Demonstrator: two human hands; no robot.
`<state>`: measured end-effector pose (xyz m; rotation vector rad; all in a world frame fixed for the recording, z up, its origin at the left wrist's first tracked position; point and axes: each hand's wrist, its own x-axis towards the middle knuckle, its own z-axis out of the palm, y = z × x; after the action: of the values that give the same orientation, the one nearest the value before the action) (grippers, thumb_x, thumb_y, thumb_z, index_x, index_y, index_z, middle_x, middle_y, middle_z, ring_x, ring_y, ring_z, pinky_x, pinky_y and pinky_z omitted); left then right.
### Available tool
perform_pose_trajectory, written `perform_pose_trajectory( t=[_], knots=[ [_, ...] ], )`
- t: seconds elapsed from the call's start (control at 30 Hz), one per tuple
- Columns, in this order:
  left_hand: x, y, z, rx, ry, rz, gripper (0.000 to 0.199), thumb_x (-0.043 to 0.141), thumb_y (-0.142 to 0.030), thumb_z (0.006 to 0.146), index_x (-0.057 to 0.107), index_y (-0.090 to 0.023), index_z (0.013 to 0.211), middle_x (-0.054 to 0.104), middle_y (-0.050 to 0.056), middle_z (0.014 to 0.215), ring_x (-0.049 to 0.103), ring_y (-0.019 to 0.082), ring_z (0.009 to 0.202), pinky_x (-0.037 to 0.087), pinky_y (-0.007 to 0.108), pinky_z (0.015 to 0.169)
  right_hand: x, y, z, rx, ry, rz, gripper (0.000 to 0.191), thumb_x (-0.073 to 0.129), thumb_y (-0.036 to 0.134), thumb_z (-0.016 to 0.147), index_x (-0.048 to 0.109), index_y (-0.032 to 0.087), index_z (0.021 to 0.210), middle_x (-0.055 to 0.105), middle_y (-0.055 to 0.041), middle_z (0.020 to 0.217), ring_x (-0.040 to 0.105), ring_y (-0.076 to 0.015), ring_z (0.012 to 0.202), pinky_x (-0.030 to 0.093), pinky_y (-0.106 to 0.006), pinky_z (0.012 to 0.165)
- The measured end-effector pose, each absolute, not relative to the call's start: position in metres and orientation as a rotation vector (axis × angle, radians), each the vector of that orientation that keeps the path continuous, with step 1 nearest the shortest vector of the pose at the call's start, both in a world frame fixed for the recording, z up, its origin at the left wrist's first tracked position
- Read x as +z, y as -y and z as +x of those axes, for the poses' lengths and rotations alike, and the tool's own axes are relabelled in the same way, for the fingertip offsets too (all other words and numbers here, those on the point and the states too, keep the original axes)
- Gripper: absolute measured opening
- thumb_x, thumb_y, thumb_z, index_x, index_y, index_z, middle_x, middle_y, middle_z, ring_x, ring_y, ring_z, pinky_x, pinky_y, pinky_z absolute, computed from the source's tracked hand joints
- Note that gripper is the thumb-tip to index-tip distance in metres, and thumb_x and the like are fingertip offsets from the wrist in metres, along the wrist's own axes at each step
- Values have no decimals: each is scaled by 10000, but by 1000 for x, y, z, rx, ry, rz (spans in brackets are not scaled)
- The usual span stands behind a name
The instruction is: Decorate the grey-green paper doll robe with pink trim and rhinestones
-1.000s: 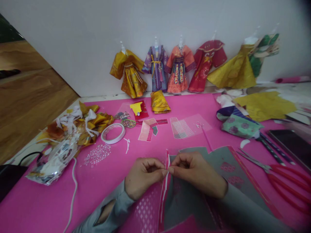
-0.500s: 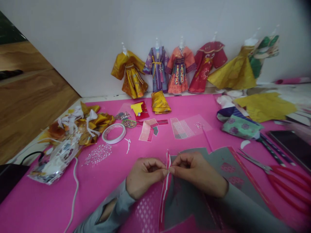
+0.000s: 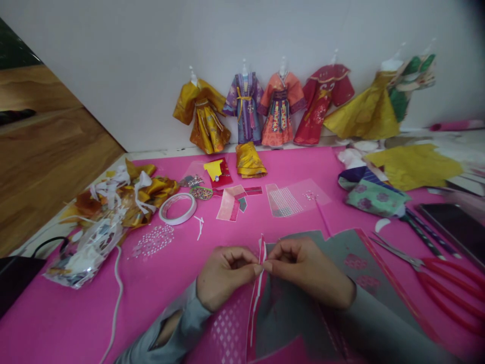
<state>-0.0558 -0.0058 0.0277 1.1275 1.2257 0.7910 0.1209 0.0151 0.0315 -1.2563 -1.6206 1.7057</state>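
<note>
A grey-green fabric piece [image 3: 303, 323] with a pink and white edge strip [image 3: 255, 303] lies in front of me on the pink mat [image 3: 151, 313]. My left hand [image 3: 227, 275] pinches the strip from its left side, near its upper end. From the right, my right hand [image 3: 308, 270] pinches the same strip, and the fingertips of both hands meet there. Part of the fabric is hidden under my right hand and sleeve. Red-handled scissors [image 3: 419, 263] rest open on the fabric's right side.
Dressed doll forms [image 3: 280, 114] stand along the wall. At left are golden fabric scraps [image 3: 151, 194], a plastic bag [image 3: 85, 253], a tape roll [image 3: 178, 209] and a white cable [image 3: 119, 288]. A phone [image 3: 454, 227] and pens [image 3: 424, 235] lie at right.
</note>
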Motion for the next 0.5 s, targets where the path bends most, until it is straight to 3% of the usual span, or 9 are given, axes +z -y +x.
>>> perform_pose_trajectory(
  t=[0.5],
  knots=[
    [23, 5, -55, 801, -1220, 1060, 286, 768, -380, 574, 599, -149, 590, 493, -51, 493, 377, 70, 466, 309, 204, 478, 30, -16, 122, 1650, 1673, -1289, 156, 663, 274, 754, 652, 132, 690, 402, 67, 492, 302, -59, 466, 205, -207, 439]
  ],
)
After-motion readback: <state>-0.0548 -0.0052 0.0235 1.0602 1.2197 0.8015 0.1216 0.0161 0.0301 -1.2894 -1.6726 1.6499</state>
